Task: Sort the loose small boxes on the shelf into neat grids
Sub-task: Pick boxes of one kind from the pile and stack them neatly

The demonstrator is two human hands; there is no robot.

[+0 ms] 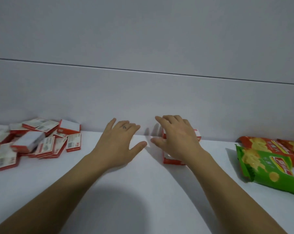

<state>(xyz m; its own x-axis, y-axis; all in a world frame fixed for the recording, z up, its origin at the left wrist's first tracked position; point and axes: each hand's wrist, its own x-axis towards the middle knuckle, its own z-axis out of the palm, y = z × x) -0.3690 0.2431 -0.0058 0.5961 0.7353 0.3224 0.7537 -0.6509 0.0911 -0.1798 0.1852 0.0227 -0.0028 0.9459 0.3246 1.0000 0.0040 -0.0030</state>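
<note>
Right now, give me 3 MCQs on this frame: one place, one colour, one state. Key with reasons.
1. Where does the loose pile of small boxes lie on the shelf?
A. far left
B. centre front
C. far right

2. What colour is the snack bag nearest the camera?
A. blue
B. green
C. yellow

3. What is the right hand doing?
A. lifted clear of everything
B. gripping a snack bag
C. resting flat, fingers spread, on boxes by the wall

Key:
1 A: the jumbled red-and-white boxes sit at the left edge, left of the left hand.
2 B: the near bag is green, with orange bags behind it.
3 C: the palm covers red-and-white boxes near the back wall; no closed grip shows.
</note>
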